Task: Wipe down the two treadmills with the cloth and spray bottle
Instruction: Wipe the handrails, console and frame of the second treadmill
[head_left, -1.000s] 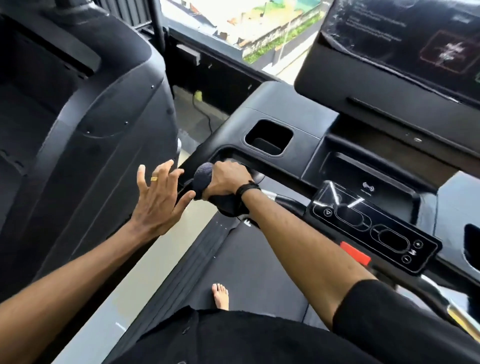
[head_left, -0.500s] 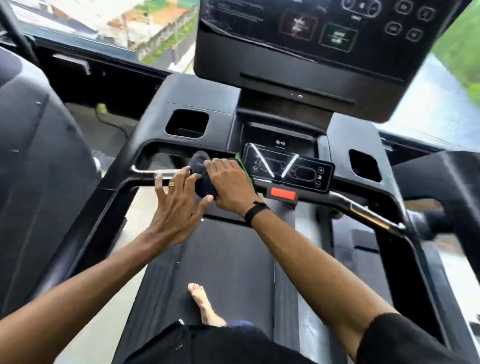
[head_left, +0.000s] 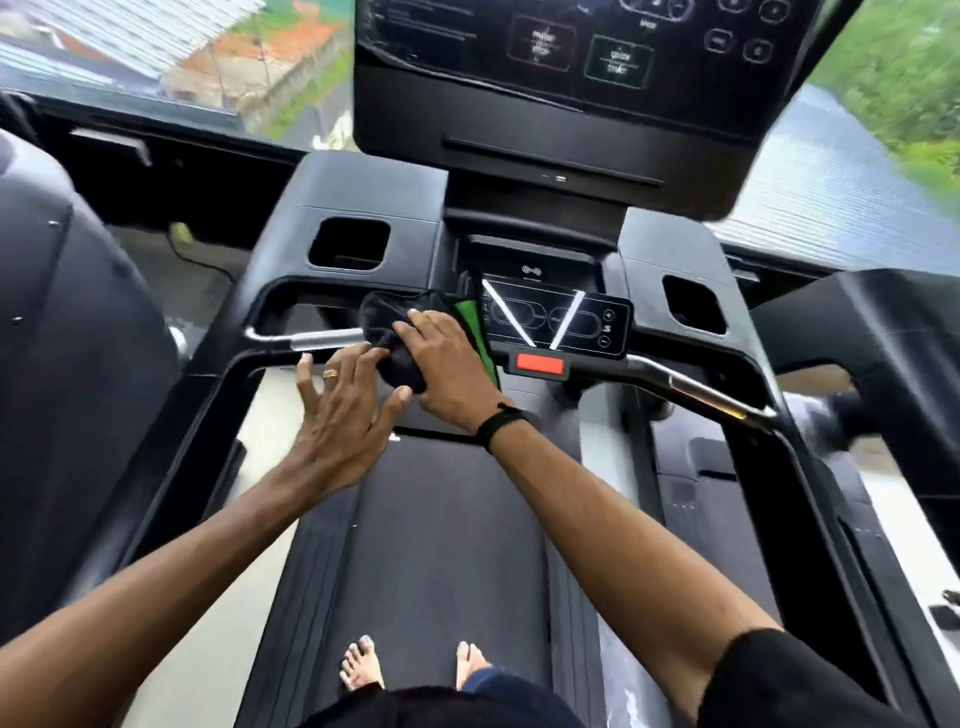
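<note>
I stand barefoot on a black treadmill's belt (head_left: 441, 545). My right hand (head_left: 449, 364) grips a dark cloth (head_left: 387, 322) with a green edge, wrapped over the front handlebar (head_left: 317, 339) just left of the small control panel (head_left: 558, 322). My left hand (head_left: 343, 410) hovers beside it with fingers spread, its fingertips touching the cloth's lower left side. It holds nothing. No spray bottle is in view. A second black machine (head_left: 78, 364) fills the left side.
The large console screen (head_left: 597, 67) rises ahead above two cup holders (head_left: 349, 244) (head_left: 693, 304). A red stop tab (head_left: 540, 364) sits under the control panel. Another machine's arm (head_left: 883, 322) juts in at the right. Windows lie beyond.
The cloth in my right hand has slid rightward along the handlebar, from its left end to beside the control panel. My left hand followed and closed in on the cloth. My view swung right.
</note>
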